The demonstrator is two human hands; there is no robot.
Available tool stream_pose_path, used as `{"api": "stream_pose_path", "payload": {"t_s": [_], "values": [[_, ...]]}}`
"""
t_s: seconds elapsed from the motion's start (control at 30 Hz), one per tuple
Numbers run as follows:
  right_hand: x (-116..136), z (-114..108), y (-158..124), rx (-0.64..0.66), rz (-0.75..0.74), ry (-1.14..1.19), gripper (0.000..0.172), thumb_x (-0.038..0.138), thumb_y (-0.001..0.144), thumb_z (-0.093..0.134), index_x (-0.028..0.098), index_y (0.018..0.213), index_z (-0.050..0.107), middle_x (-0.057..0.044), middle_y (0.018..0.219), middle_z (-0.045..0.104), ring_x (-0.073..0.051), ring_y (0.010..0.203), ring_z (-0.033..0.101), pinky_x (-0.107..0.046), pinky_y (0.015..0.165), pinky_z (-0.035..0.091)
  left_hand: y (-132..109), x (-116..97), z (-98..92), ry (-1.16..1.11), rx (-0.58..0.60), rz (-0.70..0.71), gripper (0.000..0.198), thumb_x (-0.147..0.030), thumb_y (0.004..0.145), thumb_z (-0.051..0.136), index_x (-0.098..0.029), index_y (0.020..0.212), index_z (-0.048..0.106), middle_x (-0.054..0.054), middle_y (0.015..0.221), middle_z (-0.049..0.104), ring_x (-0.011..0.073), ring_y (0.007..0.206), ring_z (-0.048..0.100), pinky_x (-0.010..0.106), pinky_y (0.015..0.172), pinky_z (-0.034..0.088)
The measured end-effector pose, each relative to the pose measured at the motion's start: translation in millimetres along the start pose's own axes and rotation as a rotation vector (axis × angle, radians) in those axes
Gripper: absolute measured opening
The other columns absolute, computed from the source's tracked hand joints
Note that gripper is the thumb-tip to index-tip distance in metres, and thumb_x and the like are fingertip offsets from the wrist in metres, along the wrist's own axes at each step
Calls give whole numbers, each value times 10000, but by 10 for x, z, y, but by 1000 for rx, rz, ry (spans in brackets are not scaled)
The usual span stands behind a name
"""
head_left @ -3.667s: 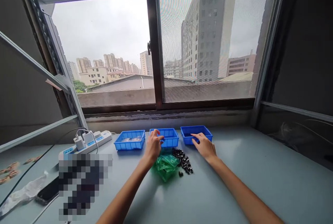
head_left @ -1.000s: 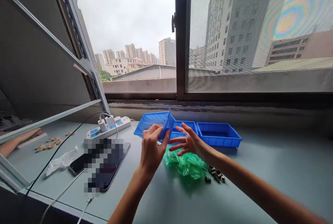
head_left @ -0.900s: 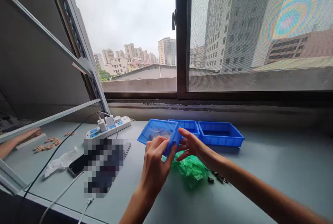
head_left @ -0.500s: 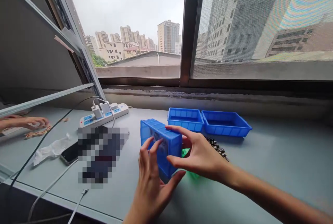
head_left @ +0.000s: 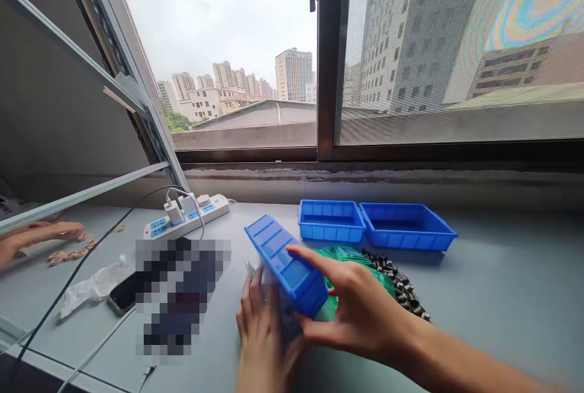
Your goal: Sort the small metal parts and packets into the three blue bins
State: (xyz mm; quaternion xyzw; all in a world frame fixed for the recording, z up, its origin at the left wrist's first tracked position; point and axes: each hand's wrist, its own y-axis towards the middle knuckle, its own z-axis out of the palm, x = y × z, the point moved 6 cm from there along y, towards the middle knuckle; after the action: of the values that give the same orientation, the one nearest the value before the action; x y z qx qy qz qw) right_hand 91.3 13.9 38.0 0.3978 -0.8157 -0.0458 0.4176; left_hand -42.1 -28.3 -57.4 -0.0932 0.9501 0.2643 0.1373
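My right hand (head_left: 360, 314) grips a small blue plastic tray (head_left: 285, 264) by its near end and holds it tipped over above the grey table (head_left: 493, 302), its ribbed underside facing up. Under the tray my left hand (head_left: 264, 332) is cupped palm up, blurred, with clear bits dropping by its fingers. Just behind the hands lie a heap of green transparent bags (head_left: 356, 257) and a pile of small black cylindrical parts (head_left: 401, 286).
Two more blue trays (head_left: 331, 221) (head_left: 407, 226) stand side by side near the window sill. A white power strip (head_left: 187, 215) with chargers, a phone (head_left: 122, 294), a crumpled clear bag (head_left: 89, 291) and cables lie at left. Another person's hand (head_left: 41, 235) is at the far left.
My left hand lifted the left tray from the row and brought it near. My right hand took it and turned it upside down, while my left hand moved beneath it.
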Motion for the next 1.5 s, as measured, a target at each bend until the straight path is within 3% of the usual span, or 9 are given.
{"api": "stream_pose_path", "payload": {"t_s": [0.13, 0.3, 0.47, 0.77, 0.87, 1.03, 1.23, 1.37, 1.5], "values": [[30, -59, 18, -34, -38, -30, 780, 209, 630, 707, 142, 1382, 513, -108, 1115, 724, -221, 768, 698, -291, 636, 560, 65, 5, -144, 6, -40, -13, 539, -252, 746, 596, -195, 1273, 499, 168, 1355, 457, 336, 1235, 454, 505, 990, 430], [-13, -190, 66, -90, -16, -38, 735, 214, 638, 691, 145, 1354, 541, -77, 982, 745, -188, 652, 658, -293, 612, 547, 130, 232, -27, 7, 3, -16, 441, -458, 796, 603, -247, 1183, 591, 138, 1336, 482, 352, 1240, 461, 539, 966, 452], [-78, -389, 126, -161, 48, 27, 707, 277, 650, 681, 174, 1336, 545, 23, 661, 671, -156, 533, 587, -279, 563, 530, 185, 283, -88, 10, -87, 26, 338, -518, 806, 608, -281, 1041, 660, 102, 1241, 578, 348, 1165, 520, 514, 887, 488], [-432, -773, 218, -343, 351, 437, 674, 482, 635, 628, 189, 1236, 540, -42, 839, 704, -208, 673, 665, -279, 439, 547, 247, -550, -869, -60, -546, 465, 243, -260, 966, 443, -227, 1175, 561, 80, 1142, 634, 218, 1083, 562, 331, 877, 413], [-509, -727, 266, -216, 428, 608, 659, 489, 664, 579, 184, 1243, 500, -69, 932, 708, -199, 667, 690, -246, 394, 527, 342, -835, -1036, -31, -572, 629, 224, -267, 967, 466, -234, 1154, 585, 51, 1060, 667, 196, 1036, 581, 310, 910, 365], [-403, -779, 276, -60, 409, 516, 724, 543, 796, 463, 191, 1410, 313, -111, 1094, 694, -212, 722, 715, -264, 438, 535, 674, -915, -1056, -114, -428, 713, 176, -184, 944, 515, -257, 1037, 646, -19, 868, 672, 133, 827, 599, 288, 885, 348], [-615, -1144, 169, -125, 557, -522, 544, 359, 888, 516, 174, 1397, 464, -144, 1336, 586, -313, 1161, 600, -403, 900, 499, 1362, -551, -753, 98, -82, 299, 224, -122, 894, 540, -251, 974, 704, 50, 986, 679, 228, 1003, 582, 389, 932, 353], [-923, -1235, 115, -20, 653, -621, 326, 241, 821, 597, 155, 1119, 700, -155, 1122, 705, -343, 1096, 636, -436, 914, 471, 1566, -330, -569, 146, -8, 208, 276, -71, 860, 490, -216, 907, 720, 91, 976, 661, 270, 1018, 578, 432, 920, 369], [-1108, -1182, 67, 116, 668, -529, 204, 249, 823, 573, 181, 725, 739, -76, 670, 710, -244, 692, 716, -336, 669, 530, 1600, -222, -332, 163, 93, 175, 298, -23, 776, 499, -210, 816, 728, 92, 943, 646, 277, 1016, 577, 430, 909, 388]]}}
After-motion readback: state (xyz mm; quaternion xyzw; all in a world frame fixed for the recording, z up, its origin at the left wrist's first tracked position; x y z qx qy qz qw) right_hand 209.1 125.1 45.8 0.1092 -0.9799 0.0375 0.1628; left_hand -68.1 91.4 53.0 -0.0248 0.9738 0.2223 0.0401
